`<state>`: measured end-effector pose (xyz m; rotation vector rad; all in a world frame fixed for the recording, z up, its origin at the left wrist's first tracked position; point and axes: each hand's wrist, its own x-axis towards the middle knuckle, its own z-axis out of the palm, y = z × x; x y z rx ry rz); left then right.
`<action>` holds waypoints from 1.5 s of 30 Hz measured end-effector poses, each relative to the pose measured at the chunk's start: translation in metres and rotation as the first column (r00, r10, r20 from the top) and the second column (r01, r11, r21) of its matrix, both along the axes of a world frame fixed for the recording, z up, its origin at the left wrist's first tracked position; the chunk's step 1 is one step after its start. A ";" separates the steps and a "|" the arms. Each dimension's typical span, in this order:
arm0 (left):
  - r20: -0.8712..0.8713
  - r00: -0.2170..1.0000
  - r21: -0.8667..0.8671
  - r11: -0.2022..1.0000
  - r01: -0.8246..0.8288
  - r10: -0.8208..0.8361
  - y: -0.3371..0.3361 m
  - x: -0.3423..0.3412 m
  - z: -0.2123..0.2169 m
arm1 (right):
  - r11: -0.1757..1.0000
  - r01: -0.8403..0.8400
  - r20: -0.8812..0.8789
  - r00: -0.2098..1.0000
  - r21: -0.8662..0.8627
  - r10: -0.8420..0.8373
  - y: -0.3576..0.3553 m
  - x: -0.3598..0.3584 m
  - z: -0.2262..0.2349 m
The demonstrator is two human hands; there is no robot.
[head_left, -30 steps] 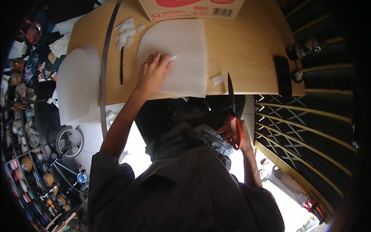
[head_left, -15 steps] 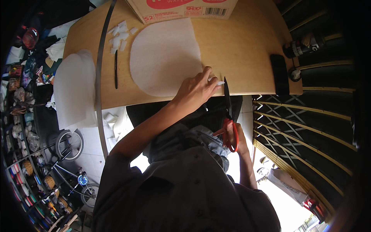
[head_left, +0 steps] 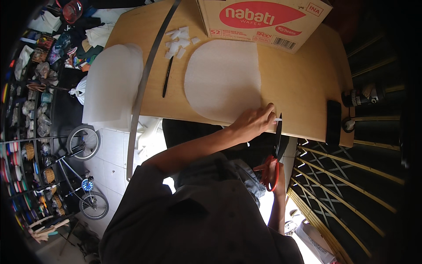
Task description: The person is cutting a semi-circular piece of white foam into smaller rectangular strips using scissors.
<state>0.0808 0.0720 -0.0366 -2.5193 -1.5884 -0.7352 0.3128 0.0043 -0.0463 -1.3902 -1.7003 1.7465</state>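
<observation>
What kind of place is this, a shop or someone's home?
Probably a small home workshop or craft shop: a wooden worktable with cut foam sheets, cluttered shelves of goods, and a bicycle parked beside them.

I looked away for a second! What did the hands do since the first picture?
The left hand slid from the middle of the white foam sheet to its near right corner and now pinches a small white scrap by the scissor blades. The right hand kept hold of the red-handled scissors below the table edge. The cardboard box, black pen and foam bits stayed put.
</observation>
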 end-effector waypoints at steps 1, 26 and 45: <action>0.059 0.998 0.025 1.000 -0.004 0.003 0.001 -0.001 -0.002 | 1.000 -0.006 0.008 1.000 -0.005 0.006 0.001 -0.002 0.004; 0.004 0.797 0.025 0.797 -0.604 0.604 0.040 -0.299 0.013 | 0.983 0.069 -0.104 0.991 -0.169 -0.087 -0.007 -0.021 -0.007; 0.375 0.605 -0.021 0.659 -0.752 0.703 -0.010 -0.281 0.019 | 0.944 -0.011 -0.091 0.996 -0.329 -0.020 -0.051 -0.020 0.005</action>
